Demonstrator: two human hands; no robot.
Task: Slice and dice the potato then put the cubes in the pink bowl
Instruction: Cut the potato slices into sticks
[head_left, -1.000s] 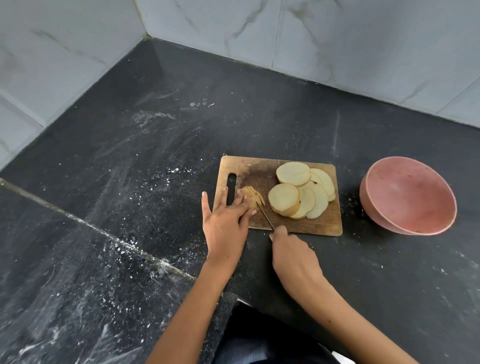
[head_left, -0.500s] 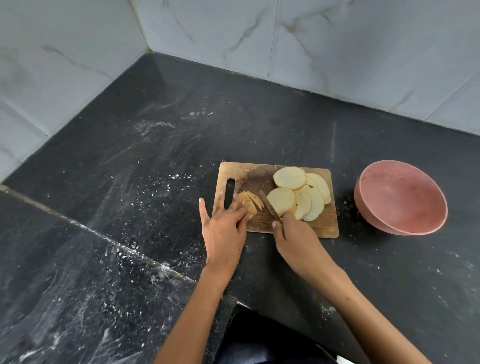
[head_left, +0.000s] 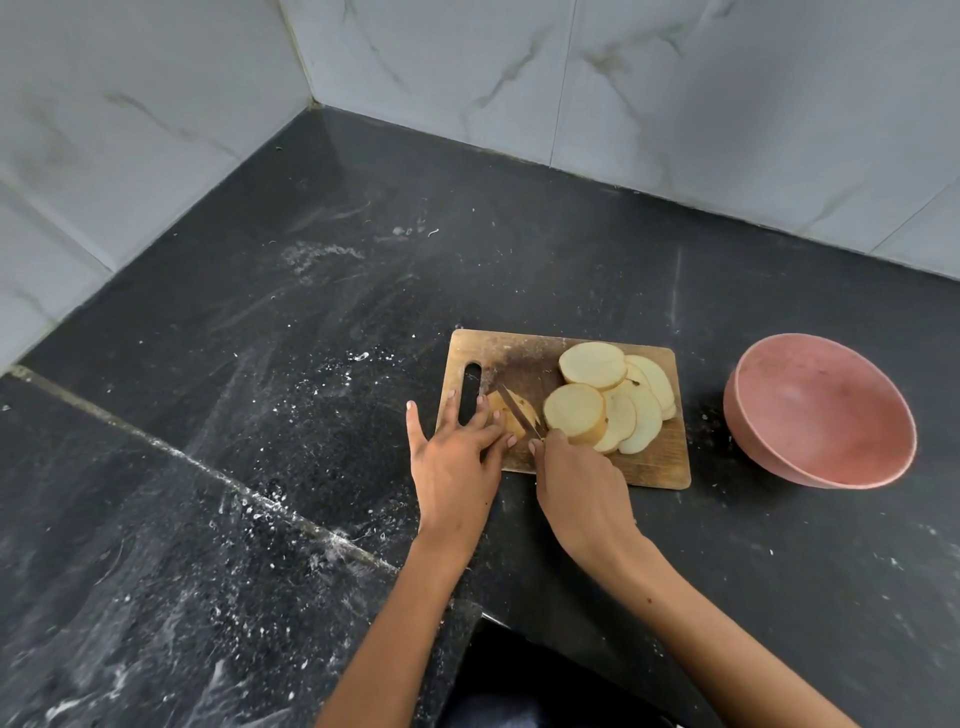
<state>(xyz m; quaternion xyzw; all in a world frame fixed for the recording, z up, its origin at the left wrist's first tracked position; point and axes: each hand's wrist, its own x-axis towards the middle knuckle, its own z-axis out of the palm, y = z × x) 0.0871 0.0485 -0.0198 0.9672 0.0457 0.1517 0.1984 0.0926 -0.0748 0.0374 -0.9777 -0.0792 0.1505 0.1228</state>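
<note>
A wooden cutting board (head_left: 660, 465) lies on the black counter. Several round potato slices (head_left: 597, 410) overlap on its right half. Near the board's left end sits a small stack of cut potato strips (head_left: 511, 413). My left hand (head_left: 457, 457) presses flat on those strips, fingers spread. My right hand (head_left: 576, 488) grips a knife (head_left: 518, 410), whose blade lies across the strips just right of my left fingertips. The pink bowl (head_left: 826, 410) stands empty on the counter to the right of the board.
The black stone counter (head_left: 311, 338) is dusted with white specks and has a seam running diagonally at the left. Marble-tiled walls (head_left: 675, 104) close the corner behind. The counter's front edge is just below my forearms.
My right hand moved forward onto the board and the knife blade swung over the potato strips. My left hand kept pressing on the strips. The camera view shifted slightly.
</note>
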